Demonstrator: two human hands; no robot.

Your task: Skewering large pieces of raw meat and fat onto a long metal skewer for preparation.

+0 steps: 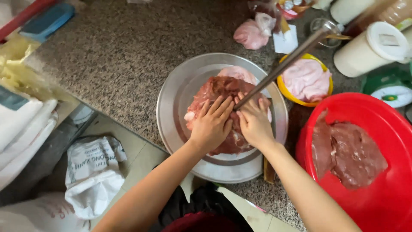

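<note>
Your left hand (211, 124) lies flat, fingers spread open, pressing on a big slab of dark red raw meat (214, 92) that sits on a round metal tray (171, 103) at the centre of the frame. Your right hand (254, 123) is just beside it, touching the same slab, with its fingers closed around the handle of a long knife (283, 62) whose shaft slants up toward the upper right of the frame; its tip meets the meat between your two hands. A paler pink piece (238, 73) shows at the far edge of the tray, behind the dark slab. The tray rests on a speckled granite surface (116, 56), hanging partly over its near edge. At the lower right, a red basin (386, 116) holds another dark piece of meat (347, 150). Just right of the tray, above the basin, a small yellow bowl (281, 83) holds pale pink meat. A white lidded tub (369, 49) stands at the upper right. On the floor at the lower left lies a crumpled white sack (92, 176).
</note>
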